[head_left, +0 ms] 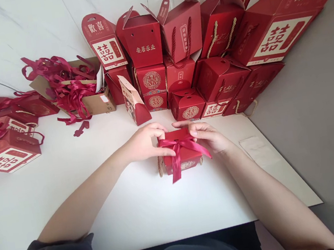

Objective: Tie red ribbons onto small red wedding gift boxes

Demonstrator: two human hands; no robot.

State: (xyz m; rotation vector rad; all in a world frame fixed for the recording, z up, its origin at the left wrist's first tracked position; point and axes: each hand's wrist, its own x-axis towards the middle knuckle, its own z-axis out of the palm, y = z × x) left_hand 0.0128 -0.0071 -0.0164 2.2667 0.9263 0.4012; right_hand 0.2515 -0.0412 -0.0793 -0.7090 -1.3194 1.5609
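A small red gift box (187, 158) with gold cord handles stands on the white table in front of me. A dark pink satin ribbon (176, 167) is tied in a bow at its top, its tails hanging over the front. At the bow's left side, my left hand (149, 141) pinches a ribbon loop between thumb and fingers. My right hand (207, 134) is closed on the ribbon at the right side, thumb against the fingers near the box's upper edge. The back of the box is hidden behind the hands.
Stacked red gift boxes (145, 41) line the wall behind. A cardboard box (97, 103) heaped with ribbons (64, 81) stands left of them. Ribbon-tied boxes (12, 151) sit at far left. A folded white tissue (259, 149) lies on the table (129, 213) near the grey right wall.
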